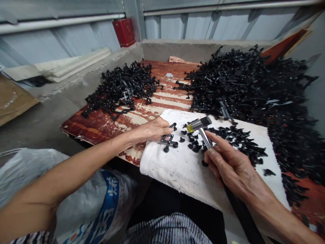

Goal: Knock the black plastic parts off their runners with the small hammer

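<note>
Left hand pinches a bracket while right hand grips a hammer nearby, so a stray swing could bruise the left hand.

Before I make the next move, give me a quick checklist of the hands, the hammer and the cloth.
1. Right hand secure on the hammer: ok, fingers wrapped round its handle.
2. Left hand on the black linkage: ok, gripping its left side.
3. Hammer head apart from the left hand: ok, a gap shows between them.
4. Space around the hammer head free of loose parts: not ok, small black pieces lie around it in this view.
5. Linkage resting flat on the white cloth: cannot tell, it may be slightly raised.
</note>
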Demonstrator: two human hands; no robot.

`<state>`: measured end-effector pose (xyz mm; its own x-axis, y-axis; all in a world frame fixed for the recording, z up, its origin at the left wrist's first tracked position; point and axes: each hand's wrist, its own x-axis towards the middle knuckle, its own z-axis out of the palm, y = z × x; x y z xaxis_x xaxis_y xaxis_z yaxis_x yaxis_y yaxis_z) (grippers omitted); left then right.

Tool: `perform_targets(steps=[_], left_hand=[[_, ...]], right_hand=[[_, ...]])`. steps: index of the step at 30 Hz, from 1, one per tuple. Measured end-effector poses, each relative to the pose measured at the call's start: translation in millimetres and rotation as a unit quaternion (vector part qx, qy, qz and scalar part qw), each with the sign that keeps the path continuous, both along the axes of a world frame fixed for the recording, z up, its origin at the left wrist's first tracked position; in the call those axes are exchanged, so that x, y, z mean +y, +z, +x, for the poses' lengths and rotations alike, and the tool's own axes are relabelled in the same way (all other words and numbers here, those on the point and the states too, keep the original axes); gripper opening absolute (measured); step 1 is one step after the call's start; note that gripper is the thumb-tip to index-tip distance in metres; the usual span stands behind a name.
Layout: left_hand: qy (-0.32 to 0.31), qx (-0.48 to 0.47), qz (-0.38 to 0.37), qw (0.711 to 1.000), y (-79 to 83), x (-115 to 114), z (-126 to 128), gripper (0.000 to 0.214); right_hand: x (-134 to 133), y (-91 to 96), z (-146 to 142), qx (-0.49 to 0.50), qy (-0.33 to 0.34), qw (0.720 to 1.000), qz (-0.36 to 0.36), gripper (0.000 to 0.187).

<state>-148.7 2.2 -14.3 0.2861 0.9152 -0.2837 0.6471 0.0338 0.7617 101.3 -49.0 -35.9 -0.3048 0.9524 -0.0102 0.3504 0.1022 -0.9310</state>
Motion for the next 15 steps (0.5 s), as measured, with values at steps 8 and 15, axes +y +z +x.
perform_targets(steps=[8,15], left_hand=[[-0.043,-0.056,-0.008,0.997,-10.8,3.5,-11.2,0.039],[-0.025,-0.064,-0.02,0.997,-9.5,2.5,-6.9,0.036]], right_hand=[[-0.7,1.1,0.3,-0.005,-0.006,1.0,0.0,0.05],[0.4,2.6,-2.3,-0.015,0.0,1.0,0.009,0.05]])
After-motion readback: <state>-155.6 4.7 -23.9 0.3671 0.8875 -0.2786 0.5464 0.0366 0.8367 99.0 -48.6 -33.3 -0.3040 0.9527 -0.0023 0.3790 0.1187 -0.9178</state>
